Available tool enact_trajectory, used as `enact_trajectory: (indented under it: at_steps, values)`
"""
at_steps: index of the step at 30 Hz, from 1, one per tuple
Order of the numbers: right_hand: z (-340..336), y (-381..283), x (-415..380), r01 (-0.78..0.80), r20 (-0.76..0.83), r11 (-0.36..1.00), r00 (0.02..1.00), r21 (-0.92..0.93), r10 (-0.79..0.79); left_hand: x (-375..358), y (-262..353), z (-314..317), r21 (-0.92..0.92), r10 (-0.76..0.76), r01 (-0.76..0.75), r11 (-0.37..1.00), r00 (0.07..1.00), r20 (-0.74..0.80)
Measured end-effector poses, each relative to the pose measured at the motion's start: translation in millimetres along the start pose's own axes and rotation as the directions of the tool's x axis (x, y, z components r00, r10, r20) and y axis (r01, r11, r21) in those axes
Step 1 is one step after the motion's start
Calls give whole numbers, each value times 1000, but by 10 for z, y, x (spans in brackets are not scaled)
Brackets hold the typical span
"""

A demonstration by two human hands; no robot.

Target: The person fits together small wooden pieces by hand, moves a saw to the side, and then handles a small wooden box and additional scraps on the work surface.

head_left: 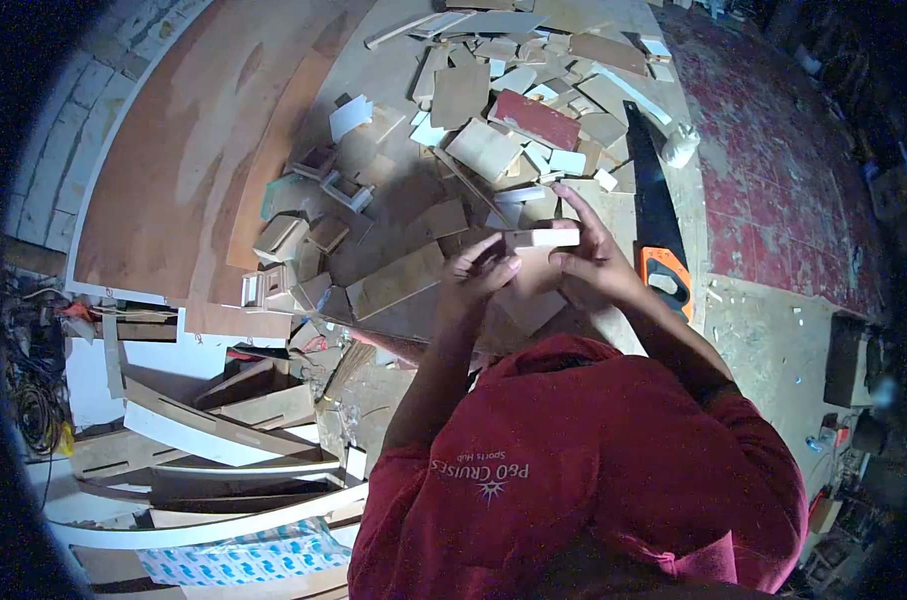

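A small white-faced wooden block (549,238) is held up in front of my chest, above the worktable. My left hand (482,265) closes on its left end with thumb and fingers. At the right end, my right hand (596,252) grips it between thumb and fingers, with the index finger stretched out away from me. Just beneath, partly hidden by my hands, lies a brown board (529,300). A longer flat board (396,282) rests on the table to the left of my left hand.
A handsaw with an orange handle (666,280) lies right of my hands, near a white bag (682,146). Wood offcuts (484,150) are heaped at the back. Small wooden box-like pieces (266,288) sit left. A large brown sheet (194,130) and curved boards (204,430) are farther left.
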State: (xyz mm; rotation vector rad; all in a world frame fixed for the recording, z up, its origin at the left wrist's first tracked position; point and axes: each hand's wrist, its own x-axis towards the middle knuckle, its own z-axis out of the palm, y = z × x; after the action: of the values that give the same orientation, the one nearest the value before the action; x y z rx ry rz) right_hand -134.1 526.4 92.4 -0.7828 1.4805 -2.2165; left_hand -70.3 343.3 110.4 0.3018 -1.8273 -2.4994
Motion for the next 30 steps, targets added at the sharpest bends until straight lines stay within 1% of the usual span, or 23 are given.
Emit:
enact_trajectory:
  at_steps: [2, 4, 6, 8, 10, 12, 13, 14, 15, 16, 17, 18, 19, 20, 21, 22, 23, 24, 25, 26, 28, 29, 30]
  values:
    - [-38, 63, -6, -50, -44, 998, 998, -45, 48, 3, -19, 6, -20, 6, -6, 1000, 1000, 27]
    - [-94, 121, -7, -35, -25, 996, 999, -80, 33, -4, -34, 2, -41, 13, -10, 999, 998, 55]
    - [-108, 131, -6, -19, -5, 993, 1000, -115, 19, -31, -40, -4, 148, 63, -72, 986, 996, 69]
    - [-103, 120, -2, 5, 11, 998, 1000, -60, -4, -44, -11, 20, 157, 68, -79, 984, 995, 76]
    - [-125, 152, -6, -3, 4, 999, 1000, -33, 4, -39, 0, 24, 166, 72, -85, 982, 994, 84]
    - [-129, 147, -6, -13, -3, 1000, 1000, -6, 13, -26, 0, 8, 147, -66, 54, 988, 995, 81]
    - [-115, 110, 1, -12, -9, 998, 1000, -60, 12, -33, -7, 16, 146, -69, 57, 988, 994, 81]
    - [-105, 94, 3, -13, -15, 993, 1000, -114, 11, -48, -17, 32, 111, -56, 44, 993, 993, 108]
    - [-108, 106, 3, -16, -19, 993, 1000, -114, 14, -54, -31, 48, 76, -41, 31, 997, 990, 136]
    - [-113, 122, 0, -11, -14, 995, 1000, -104, 9, -18, -179, 0, 77, -45, 35, 996, 990, 137]
    - [-116, 138, -2, -5, -9, 996, 1000, -94, 4, 50, -438, -103, -79, -73, 90, 993, 979, 189]
    - [-116, 155, 0, -6, -12, 996, 1000, -94, 4, 78, -477, -103, -230, -91, 149, 962, 966, 243]
    - [-115, 174, 8, -8, -7, 989, 1000, -145, 7, 84, -510, -113, -229, -92, 150, 962, 965, 245]
    - [-116, 193, 9, -11, -2, 981, 1000, -195, 11, 79, -540, -123, -341, -165, 261, 903, 944, 286]
    - [-95, 182, 14, -68, -60, 957, 997, -281, 53, 71, -523, -112, -441, -231, 368, 819, 914, 335]
    - [-80, 152, 28, -69, -61, 957, 997, -281, 54, 83, -514, -113, -441, -232, 370, 818, 913, 335]
    - [-64, 106, 50, 20, -46, 869, 998, -494, -49, 105, -503, -120, -474, -259, 399, 785, 906, 335]
    - [-23, 25, 83, 101, -8, 727, 989, -679, -145, 116, -494, -133, -506, -284, 426, 750, 898, 335]
    - [11, -54, 110, 85, -20, 807, 993, -584, -119, 120, -513, -170, -350, -225, 318, 881, 933, 281]
    - [11, -92, 126, 85, -20, 807, 993, -585, -119, 119, -507, -189, -350, -224, 318, 881, 933, 282]
    - [-13, -133, 171, 55, 3, 896, 998, -441, -60, 110, -401, -157, -290, -116, 213, 933, 941, 317]
    - [-31, -137, 181, 54, 0, 895, 998, -442, -61, 99, -343, -120, -289, -116, 214, 933, 940, 319]
    - [-53, -140, 186, 4, 9, 947, 1000, -321, -2, 81, -256, -60, -26, -78, 88, 996, 963, 259]
